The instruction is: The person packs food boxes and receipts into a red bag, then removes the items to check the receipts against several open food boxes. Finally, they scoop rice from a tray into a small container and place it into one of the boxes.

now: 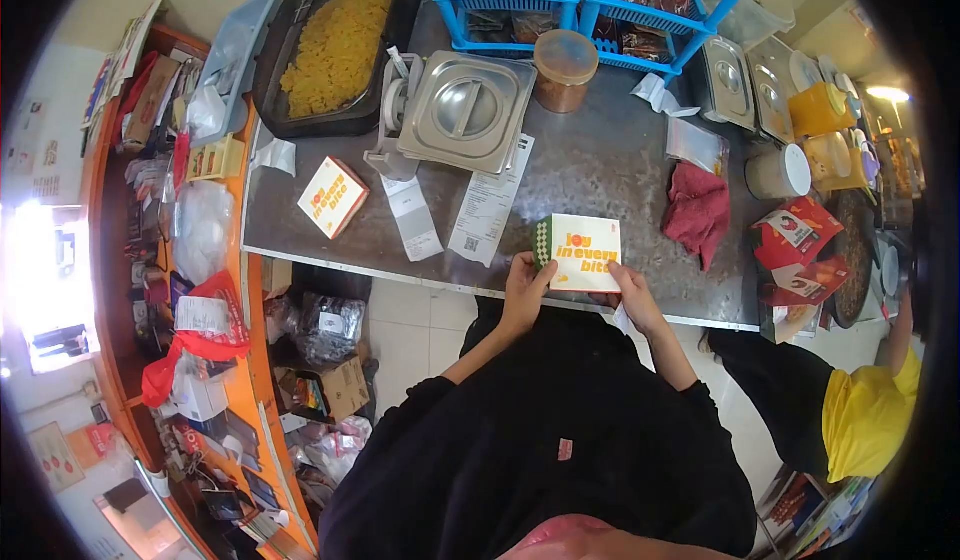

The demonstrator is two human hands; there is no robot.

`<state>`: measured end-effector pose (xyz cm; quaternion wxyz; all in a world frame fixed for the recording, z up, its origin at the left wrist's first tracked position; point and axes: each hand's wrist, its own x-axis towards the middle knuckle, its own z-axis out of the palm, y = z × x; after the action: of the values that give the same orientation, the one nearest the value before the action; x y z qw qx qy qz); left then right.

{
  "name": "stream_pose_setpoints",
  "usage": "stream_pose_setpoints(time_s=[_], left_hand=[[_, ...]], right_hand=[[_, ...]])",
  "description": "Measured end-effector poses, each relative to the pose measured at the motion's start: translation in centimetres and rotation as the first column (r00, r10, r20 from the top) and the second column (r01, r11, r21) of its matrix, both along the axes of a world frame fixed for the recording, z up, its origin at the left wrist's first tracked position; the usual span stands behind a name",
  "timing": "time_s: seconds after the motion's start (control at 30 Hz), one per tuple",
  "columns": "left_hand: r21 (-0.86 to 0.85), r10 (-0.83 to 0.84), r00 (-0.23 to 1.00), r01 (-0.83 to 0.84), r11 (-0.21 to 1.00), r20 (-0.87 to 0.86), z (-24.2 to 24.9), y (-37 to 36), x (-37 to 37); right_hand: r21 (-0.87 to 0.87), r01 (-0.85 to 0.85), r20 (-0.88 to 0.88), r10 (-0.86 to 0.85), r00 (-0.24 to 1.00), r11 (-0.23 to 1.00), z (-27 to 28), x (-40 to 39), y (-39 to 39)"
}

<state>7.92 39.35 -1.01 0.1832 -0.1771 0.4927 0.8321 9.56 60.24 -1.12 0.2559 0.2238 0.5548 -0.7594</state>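
A white box with yellow and red lettering (587, 253) and a green checkered side is held level at the table's front edge. My left hand (525, 293) grips its left side, and my right hand (638, 298) grips its lower right corner; some fingers are hidden under it. A similar box (333, 198) lies on the metal table (600, 170) to the left. Between the two boxes lie a long printed receipt (489, 205) and a shorter paper slip (411, 217). Behind the receipts stands a lidded steel container (468, 110).
At the back are a black tray of yellow food (272, 85), a brown-filled jar (566, 72) and blue racks (590, 10). A red cloth (697, 212) and red boxes (797, 245) lie right. Another person in a yellow top (872, 415) stands at far right.
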Motion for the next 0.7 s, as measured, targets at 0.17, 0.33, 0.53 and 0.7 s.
stream_pose_setpoints(time_s=[0.17,0.33,0.53,0.7], left_hand=[[0.026,0.058,0.998,-0.058,0.998,-0.014,0.5,0.9,-0.6],[-0.007,0.08,0.986,-0.082,0.997,-0.146,1.1,1.8,-0.8],[0.194,0.17,0.985,-0.174,0.966,0.034,-0.3,1.7,-1.8],[0.347,0.266,0.954,-0.297,0.89,0.135,-1.1,2.2,-2.2]], right_hand=[[-0.004,0.07,0.043,-0.069,0.997,0.998,1.0,-0.9,-0.8],[0.069,0.082,0.041,-0.085,0.996,0.994,-0.3,-1.0,-1.1],[0.065,0.164,0.011,-0.165,0.986,0.984,-0.9,-1.0,-2.0],[0.101,0.16,0.003,-0.161,0.987,0.982,-1.0,-1.2,-2.3]])
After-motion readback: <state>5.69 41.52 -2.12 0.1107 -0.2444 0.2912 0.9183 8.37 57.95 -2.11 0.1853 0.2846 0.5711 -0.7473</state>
